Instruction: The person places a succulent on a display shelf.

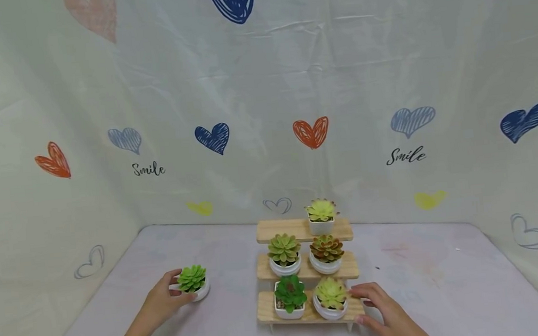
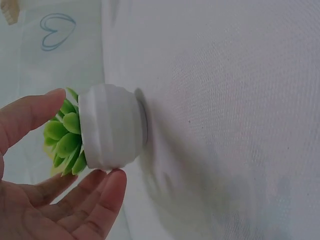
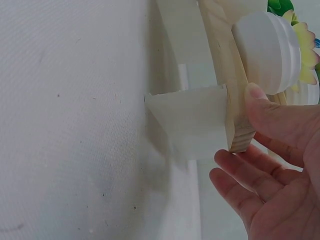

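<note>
My left hand (image 1: pixel 165 301) curls around a small white pot with a bright green succulent (image 1: pixel 192 279), at the left of the table. In the left wrist view the fingers touch the side of the white pot (image 2: pixel 111 127), while the thumb lies by the leaves. At the right end of a three-tier wooden plant stand (image 1: pixel 307 281), my right hand (image 1: pixel 389 315) holds the lowest shelf. The right wrist view has the thumb on the shelf end (image 3: pixel 241 127) and the other fingers around its edge. Beside this hand sits a yellow-green succulent (image 1: pixel 330 294) in a round white pot.
A dark green succulent (image 1: pixel 290 293) shares the lowest shelf. On the middle shelf stand a green succulent (image 1: pixel 284 249) and a reddish one (image 1: pixel 326 248). A pale green succulent (image 1: pixel 321 210) tops the stand. Behind the table (image 1: pixel 229 267) hangs a heart-print cloth (image 1: pixel 261 83).
</note>
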Motion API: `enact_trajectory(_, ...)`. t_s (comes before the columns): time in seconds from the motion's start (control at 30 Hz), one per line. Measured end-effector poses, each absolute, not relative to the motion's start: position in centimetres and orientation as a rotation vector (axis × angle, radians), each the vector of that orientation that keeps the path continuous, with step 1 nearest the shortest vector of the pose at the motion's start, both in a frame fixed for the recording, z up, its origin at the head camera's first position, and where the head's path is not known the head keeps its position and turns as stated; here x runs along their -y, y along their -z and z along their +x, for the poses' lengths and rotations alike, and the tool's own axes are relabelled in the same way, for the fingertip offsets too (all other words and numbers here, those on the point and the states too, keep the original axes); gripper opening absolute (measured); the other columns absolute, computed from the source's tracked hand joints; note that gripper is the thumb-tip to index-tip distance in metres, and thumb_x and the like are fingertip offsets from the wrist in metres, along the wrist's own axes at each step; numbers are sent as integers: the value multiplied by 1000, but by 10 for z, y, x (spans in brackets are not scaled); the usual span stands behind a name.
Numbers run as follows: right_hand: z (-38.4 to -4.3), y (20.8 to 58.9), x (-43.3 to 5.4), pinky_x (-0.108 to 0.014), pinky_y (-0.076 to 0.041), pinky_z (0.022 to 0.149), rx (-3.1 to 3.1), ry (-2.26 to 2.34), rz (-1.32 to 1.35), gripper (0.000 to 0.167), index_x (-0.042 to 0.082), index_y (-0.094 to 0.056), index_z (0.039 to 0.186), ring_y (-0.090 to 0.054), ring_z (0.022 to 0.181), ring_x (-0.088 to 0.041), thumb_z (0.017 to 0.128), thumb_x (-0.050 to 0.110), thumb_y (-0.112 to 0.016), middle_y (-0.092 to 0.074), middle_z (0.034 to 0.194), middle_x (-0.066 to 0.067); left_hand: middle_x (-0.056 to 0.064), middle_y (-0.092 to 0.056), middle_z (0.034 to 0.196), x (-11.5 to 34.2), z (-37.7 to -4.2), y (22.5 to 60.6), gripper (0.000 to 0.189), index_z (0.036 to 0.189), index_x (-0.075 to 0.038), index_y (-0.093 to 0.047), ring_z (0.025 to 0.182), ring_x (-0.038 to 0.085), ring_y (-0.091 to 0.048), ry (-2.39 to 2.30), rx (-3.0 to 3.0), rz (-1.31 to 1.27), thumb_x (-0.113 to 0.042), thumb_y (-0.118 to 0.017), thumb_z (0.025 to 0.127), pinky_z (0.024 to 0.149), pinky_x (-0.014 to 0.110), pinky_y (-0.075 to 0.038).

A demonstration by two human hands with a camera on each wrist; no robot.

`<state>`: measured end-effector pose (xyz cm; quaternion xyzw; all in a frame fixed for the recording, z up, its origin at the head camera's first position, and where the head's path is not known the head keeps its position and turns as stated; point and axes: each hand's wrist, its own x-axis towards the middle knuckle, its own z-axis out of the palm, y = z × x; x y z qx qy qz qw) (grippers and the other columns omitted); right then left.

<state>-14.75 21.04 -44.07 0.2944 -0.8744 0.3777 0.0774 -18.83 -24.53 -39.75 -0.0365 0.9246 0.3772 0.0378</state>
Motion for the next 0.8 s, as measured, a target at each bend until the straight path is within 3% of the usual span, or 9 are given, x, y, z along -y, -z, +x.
enact_trajectory(0.37, -146, 440, -209, -28, -55, 74, 2606, -1139, 891, 35, 4, -52, 120, -50, 106, 3, 88, 14, -63, -51, 114, -14, 31, -50, 121, 246, -198, 408, 79, 133, 9, -33, 94, 29, -57, -1090, -2852, -74, -22, -76, 74, 71, 36, -51)
enact_trajectory(0.5, -146, 442, -209, -28, -55, 74, 2611, -1150, 884, 35, 4, -52, 120, -49, 106, 4, 88, 14, -63, -51, 114, -15, 35, -50, 121, 246, -201, 412, 80, 131, 10, -33, 98, 38, -58, -1018, -2876, -48, -27, -77, 75, 79, 46, -51)
enact_trajectory(0.63, -146, 442, -209, -29, -55, 74, 2596, -1143, 890, 35, 4, -52, 120, -49, 106, 4, 88, 14, -63, -51, 114, -14, 38, -46, 125, 245, -205, 414, 85, 131, 11, -32, 112, 51, -49, -957, -2889, -39, -32, -77, 74, 90, 57, -45)
enact_trajectory(0.8, -147, 441, -208, -28, -55, 74, 2603, -1142, 884, 35, 4, -52, 120, -48, 107, 5, 88, 15, -63, -51, 114, -14, 37, -47, 125, 242, -205, 415, 80, 128, 11, -34, 116, 53, -46, -936, -2951, -7, -27, -78, 73, 92, 60, -42)
